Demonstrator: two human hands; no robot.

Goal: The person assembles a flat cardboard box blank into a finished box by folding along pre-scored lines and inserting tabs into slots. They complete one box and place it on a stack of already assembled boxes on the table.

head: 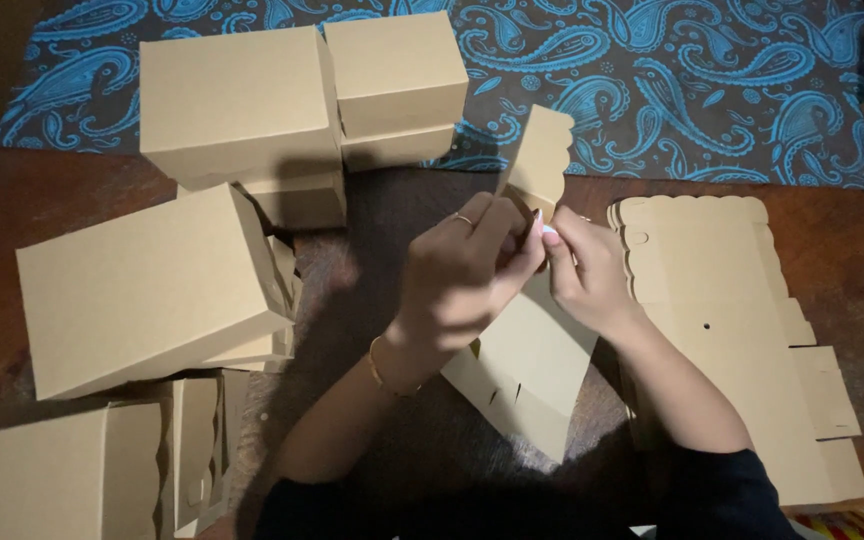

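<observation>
head view: both the left hand (462,275) and right hand (587,270) pinch a half-folded cardboard box blank (532,350) whose scalloped flap (539,160) could crease if pressed unevenly.

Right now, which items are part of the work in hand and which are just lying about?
In hand:
- left hand and right hand, both gripping the part-folded cardboard blank
- stack of flat blanks beside the right hand
- folded boxes piled at left

Lying about:
- blue paisley cloth at the far edge
- wooden table
</observation>
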